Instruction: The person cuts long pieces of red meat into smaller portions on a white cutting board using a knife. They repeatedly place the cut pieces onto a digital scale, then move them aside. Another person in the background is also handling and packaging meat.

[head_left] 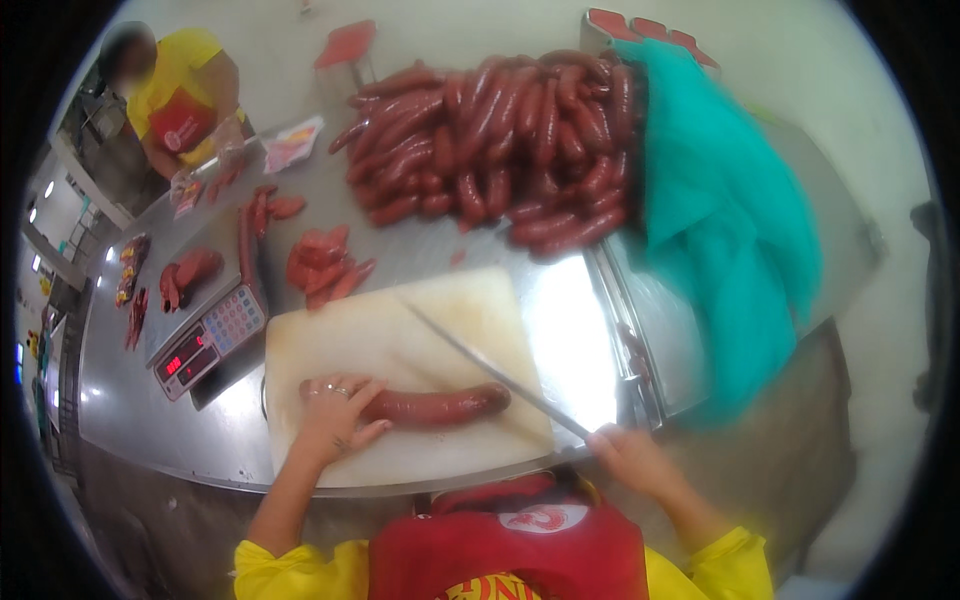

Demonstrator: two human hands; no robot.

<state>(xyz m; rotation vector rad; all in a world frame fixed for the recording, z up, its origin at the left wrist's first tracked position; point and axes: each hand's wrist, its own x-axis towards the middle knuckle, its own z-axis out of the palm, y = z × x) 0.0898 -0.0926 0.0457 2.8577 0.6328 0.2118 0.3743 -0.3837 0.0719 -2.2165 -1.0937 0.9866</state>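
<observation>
A long red sausage (446, 403) lies crosswise on the pale cutting board (485, 301). My left hand (338, 420) grips the sausage at its left end, fingers over it and a ring on one finger. My right hand (625, 455) is closed on the handle of a long knife (489, 368), whose blade slants up to the left over the board, above the sausage. Just beyond the board lies a small pile of cut sausage pieces (322, 262).
A digital scale (230, 325) with sausage pieces stands left on the steel table (140, 420). A large heap of sausages (510, 130) covers the back, beside teal cloth (730, 230). A co-worker (175, 90) works at the back left. Red stools (345, 45) stand beyond.
</observation>
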